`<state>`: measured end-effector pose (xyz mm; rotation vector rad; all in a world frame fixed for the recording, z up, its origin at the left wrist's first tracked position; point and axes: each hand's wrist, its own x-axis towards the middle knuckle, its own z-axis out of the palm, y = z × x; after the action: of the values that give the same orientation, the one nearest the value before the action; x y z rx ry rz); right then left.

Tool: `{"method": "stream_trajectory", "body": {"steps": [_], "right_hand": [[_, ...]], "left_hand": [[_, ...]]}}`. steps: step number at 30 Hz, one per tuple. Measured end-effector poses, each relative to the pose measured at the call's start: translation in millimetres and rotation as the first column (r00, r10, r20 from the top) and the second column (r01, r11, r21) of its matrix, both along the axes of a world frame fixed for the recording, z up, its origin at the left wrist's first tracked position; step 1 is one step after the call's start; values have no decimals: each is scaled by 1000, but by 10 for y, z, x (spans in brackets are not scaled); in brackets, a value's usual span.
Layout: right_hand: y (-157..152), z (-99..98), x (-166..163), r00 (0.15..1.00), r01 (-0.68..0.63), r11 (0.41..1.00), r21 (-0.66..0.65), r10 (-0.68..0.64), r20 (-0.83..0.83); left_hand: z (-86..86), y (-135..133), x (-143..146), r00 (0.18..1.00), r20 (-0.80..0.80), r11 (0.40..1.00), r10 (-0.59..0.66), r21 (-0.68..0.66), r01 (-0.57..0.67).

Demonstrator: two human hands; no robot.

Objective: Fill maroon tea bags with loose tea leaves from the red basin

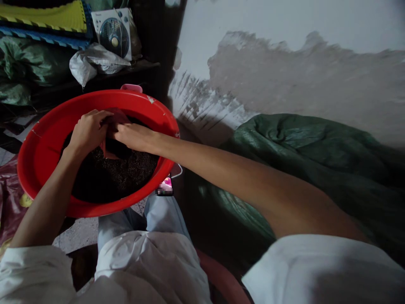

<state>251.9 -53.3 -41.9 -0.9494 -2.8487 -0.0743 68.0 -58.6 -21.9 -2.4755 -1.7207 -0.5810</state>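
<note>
A big red plastic basin [41, 143] sits on the floor at the left, holding a heap of dark, grainy material [120, 171]. Both my hands reach into it. My left hand [88, 128] is curled over a dull red scoop-like object [117, 117] near the basin's far side. My right hand [131, 136] lies against that same object with fingers pressed together, its fingertips hidden under the left hand. What exactly the red object is stays unclear.
A large green woven sack [310, 156] lies at the right against a stained wall. A phone [165, 186] rests beside the basin near my knee. Behind the basin are a fan box [112, 33], a white bag [91, 63] and foam mats [47, 19].
</note>
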Motion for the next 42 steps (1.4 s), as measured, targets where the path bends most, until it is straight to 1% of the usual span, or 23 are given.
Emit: {"method": "stream_trajectory", "body": {"steps": [3, 5, 8, 10, 12, 14, 16, 18, 20, 23, 25, 28, 30, 32, 35, 37, 39, 42], "right_hand": [[43, -88, 11, 999, -43, 996, 82, 43, 4], [65, -123, 21, 998, -59, 992, 110, 59, 5], [54, -101, 46, 994, -101, 986, 134, 104, -13], [9, -61, 65, 987, -153, 977, 149, 158, -21], [-65, -35, 73, 974, -223, 963, 153, 225, 5], [-161, -42, 59, 951, -308, 943, 127, 301, 70], [-263, -81, 21, 916, -384, 921, 67, 370, 155], [-347, -139, -36, 889, -404, 915, -21, 398, 225], [-391, -205, -104, 887, -353, 926, -135, 377, 267], [-387, -325, -225, 900, -215, 929, -301, 308, 309], [-365, -423, -319, 897, -126, 906, -404, 278, 343], [-339, -575, -453, 879, -17, 844, -536, 269, 395], [-320, -659, -513, 864, 34, 817, -575, 266, 428], [-290, -715, -544, 856, 60, 803, -593, 264, 445], [-238, -750, -552, 852, 88, 786, -612, 259, 455], [-208, -758, -553, 855, 105, 763, -638, 259, 450], [-183, -779, -559, 869, 107, 730, -675, 261, 420], [-141, -861, -563, 902, 127, 698, -705, 214, 374]], "left_hand": [[22, 0, -16, 1000, 0, 1000, 21, -3, -21], [34, 0, -25, 1000, -4, 1000, 15, 6, -15], [47, 6, -42, 1000, -15, 1000, 7, 22, -7], [49, 14, -58, 1000, -7, 999, 12, 37, -11], [48, 25, -78, 1000, 10, 998, 17, 57, -17], [45, 36, -95, 999, 35, 997, 26, 77, -29], [40, 50, -108, 997, 68, 995, 43, 92, -49], [33, 65, -116, 993, 102, 992, 61, 100, -71], [21, 80, -119, 990, 123, 992, 63, 103, -76], [1, 91, -116, 991, 126, 994, 42, 96, -55], [-9, 91, -112, 993, 113, 996, 42, 77, -51], [-9, 91, -112, 993, 104, 997, 51, 61, -57], [-3, 96, -118, 992, 113, 996, 48, 71, -56], [2, 104, -127, 991, 123, 995, 44, 85, -55], [1, 118, -138, 990, 129, 994, 48, 93, -60], [-2, 123, -142, 991, 126, 994, 52, 88, -64], [-4, 124, -143, 991, 122, 994, 49, 88, -60], [-4, 122, -141, 992, 119, 993, 33, 108, -46]]}}
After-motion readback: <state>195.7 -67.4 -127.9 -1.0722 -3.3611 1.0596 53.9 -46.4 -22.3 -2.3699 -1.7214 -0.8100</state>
